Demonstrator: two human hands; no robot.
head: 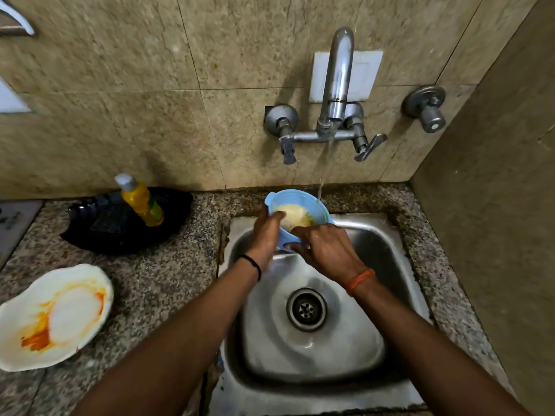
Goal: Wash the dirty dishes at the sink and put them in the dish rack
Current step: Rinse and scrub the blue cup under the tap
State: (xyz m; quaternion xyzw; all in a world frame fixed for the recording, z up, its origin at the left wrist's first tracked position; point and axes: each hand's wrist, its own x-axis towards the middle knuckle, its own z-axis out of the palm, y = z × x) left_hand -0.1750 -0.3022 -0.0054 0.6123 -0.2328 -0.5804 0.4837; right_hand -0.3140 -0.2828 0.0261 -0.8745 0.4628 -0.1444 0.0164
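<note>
Head view, left to right: at the counter's point(168, 283) front-left edge lies your sauce-stained white plate point(57, 316), and behind it by the wall a yellow soap bottle point(141, 201) stands on a black tray point(126, 226). Over the back edge of the steel sink point(375, 340) your left hand point(265, 235) grasps the blue bowl point(295, 211) by its left rim, tilted toward you under the tap's point(336, 85) running stream, with pale yellowish matter inside. Your right hand point(327, 244), fingers curled, grips the bowl's near lower edge, above the drain point(306, 309)
</note>
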